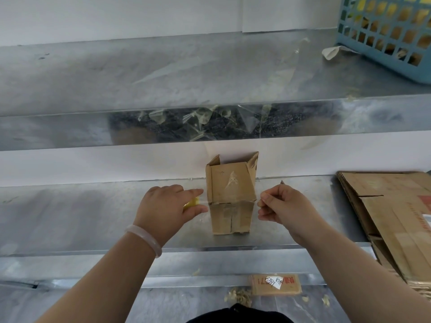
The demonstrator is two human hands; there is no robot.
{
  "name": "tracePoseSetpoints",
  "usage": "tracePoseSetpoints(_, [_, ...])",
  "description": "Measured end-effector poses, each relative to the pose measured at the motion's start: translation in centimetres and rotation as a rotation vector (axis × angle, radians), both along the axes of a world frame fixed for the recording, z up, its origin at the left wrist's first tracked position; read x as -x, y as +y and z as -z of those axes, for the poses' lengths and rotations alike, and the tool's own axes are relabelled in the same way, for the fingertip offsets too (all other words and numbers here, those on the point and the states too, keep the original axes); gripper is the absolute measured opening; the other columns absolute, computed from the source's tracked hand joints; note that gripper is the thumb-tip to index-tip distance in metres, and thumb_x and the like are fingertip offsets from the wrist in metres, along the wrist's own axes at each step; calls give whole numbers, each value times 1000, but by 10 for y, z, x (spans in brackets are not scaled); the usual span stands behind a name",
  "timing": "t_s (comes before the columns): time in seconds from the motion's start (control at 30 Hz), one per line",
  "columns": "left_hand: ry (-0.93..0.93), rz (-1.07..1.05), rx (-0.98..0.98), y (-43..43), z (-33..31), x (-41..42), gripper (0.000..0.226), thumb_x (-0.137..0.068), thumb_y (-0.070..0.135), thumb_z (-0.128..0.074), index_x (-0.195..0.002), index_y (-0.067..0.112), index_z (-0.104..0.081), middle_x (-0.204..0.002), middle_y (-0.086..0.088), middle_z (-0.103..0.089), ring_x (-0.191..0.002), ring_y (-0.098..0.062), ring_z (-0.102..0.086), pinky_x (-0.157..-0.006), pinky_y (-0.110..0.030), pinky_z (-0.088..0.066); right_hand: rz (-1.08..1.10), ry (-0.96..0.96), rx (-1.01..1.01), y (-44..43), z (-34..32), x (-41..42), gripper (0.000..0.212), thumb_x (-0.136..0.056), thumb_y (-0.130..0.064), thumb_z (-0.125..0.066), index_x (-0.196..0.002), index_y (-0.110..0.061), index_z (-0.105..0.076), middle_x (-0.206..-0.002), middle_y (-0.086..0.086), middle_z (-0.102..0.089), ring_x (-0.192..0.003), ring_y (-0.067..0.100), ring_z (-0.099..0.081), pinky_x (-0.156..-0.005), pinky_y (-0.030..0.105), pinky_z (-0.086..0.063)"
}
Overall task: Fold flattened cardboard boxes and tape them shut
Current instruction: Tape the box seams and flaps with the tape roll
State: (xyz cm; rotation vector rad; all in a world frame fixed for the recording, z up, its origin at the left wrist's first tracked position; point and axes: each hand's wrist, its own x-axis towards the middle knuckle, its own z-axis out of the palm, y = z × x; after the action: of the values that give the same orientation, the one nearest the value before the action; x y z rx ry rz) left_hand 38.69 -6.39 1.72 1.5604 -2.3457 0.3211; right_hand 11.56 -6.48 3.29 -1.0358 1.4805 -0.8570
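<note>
A small brown cardboard box (229, 197) stands on the lower metal shelf (81, 217), its closed flaps facing me and its far end open against the wall. My left hand (168, 208) is just left of the box and grips a yellowish tape roll (191, 203), mostly hidden under the fingers. My right hand (282, 207), just right of the box, pinches the end of a clear tape strip (233, 202). That strip runs taut across the box's near top edge between both hands.
A stack of flattened cardboard boxes (391, 220) lies at the right of the shelf. Above, an upper metal shelf (163, 73) carries stuck tape scraps and a blue plastic basket (387, 31) at the far right. A small cardboard piece (275, 284) and debris lie below.
</note>
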Motion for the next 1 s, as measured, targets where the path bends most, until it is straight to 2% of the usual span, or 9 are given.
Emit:
tracePoseSetpoints(0.1, [-22,-7,-21,0,3,1,64,-88,71,-24,-118,34,-66,-66,13,-57,-58,-10,-58,-59,-29,-47,2,-121,-64,-2,7,1,12,-97,-7,-57,-89,-3,-64,-75,9,-68,-67,18,-65,-81,40,-60])
tracePoseSetpoints(0.2, [-27,-10,-58,-1,6,4,65,-89,71,-20,-123,36,-63,-64,15,-43,-56,-8,-51,-58,-27,-45,23,-290,-133,-3,15,1,13,-95,-6,-59,-84,-3,-66,-74,11,-67,-64,16,-64,-82,41,-59])
tracePoseSetpoints(0.3, [-37,-4,-61,-3,7,6,65,-91,70,-19,-120,34,-66,-61,16,-40,-52,-8,-51,-54,-26,-43,56,-431,-211,-4,21,2,10,-92,-6,-63,-84,-3,-68,-71,10,-68,-62,15,-64,-83,42,-58])
tracePoseSetpoints(0.47, [-30,-11,-105,-3,7,8,69,-90,71,-17,-118,32,-66,-60,14,-43,-51,-8,-49,-53,-26,-43,91,-483,-267,-6,25,1,5,-87,-8,-68,-89,-3,-70,-72,9,-70,-62,15,-64,-83,42,-59])
tracePoseSetpoints(0.63, [-27,-14,-138,-1,3,12,67,-90,70,-20,-119,31,-67,-59,14,-43,-52,-7,-45,-54,-26,-42,156,-497,-330,-1,38,-2,33,-62,-23,-81,-82,-6,-62,-62,5,-59,-60,14,-59,-69,35,-59])
tracePoseSetpoints(0.77, [-5,-27,-180,1,3,13,66,-89,69,-22,-121,30,-65,-58,15,-40,-52,-7,-44,-55,-25,-41,222,-708,-385,5,48,-13,11,-84,-13,-72,-85,-6,-64,-65,6,-60,-57,12,-60,-59,30,-58])
tracePoseSetpoints(0.87, [18,-33,-192,1,1,14,67,-89,69,-23,-120,29,-66,-58,15,-40,-52,-7,-45,-53,-25,-43,237,-759,-410,3,46,-12,7,-89,-7,-68,-94,-5,-65,-68,7,-64,-60,13,-61,-59,31,-59])
tracePoseSetpoints(0.93, [38,-41,-205,1,0,14,67,-88,70,-23,-121,30,-65,-59,14,-42,-54,-8,-48,-55,-26,-45,247,-671,-386,4,50,-10,14,-89,-4,-68,-102,-6,-65,-77,7,-68,-68,16,-65,-63,32,-60])
tracePoseSetpoints(1.0, [58,-49,-225,1,-1,14,69,-86,72,-21,-123,32,-64,-61,13,-45,-57,-8,-51,-57,-26,-45,240,-281,-214,9,59,-6,25,-89,-10,-70,-113,-15,-67,-94,0,-71,-84,15,-68,-74,32,-60])
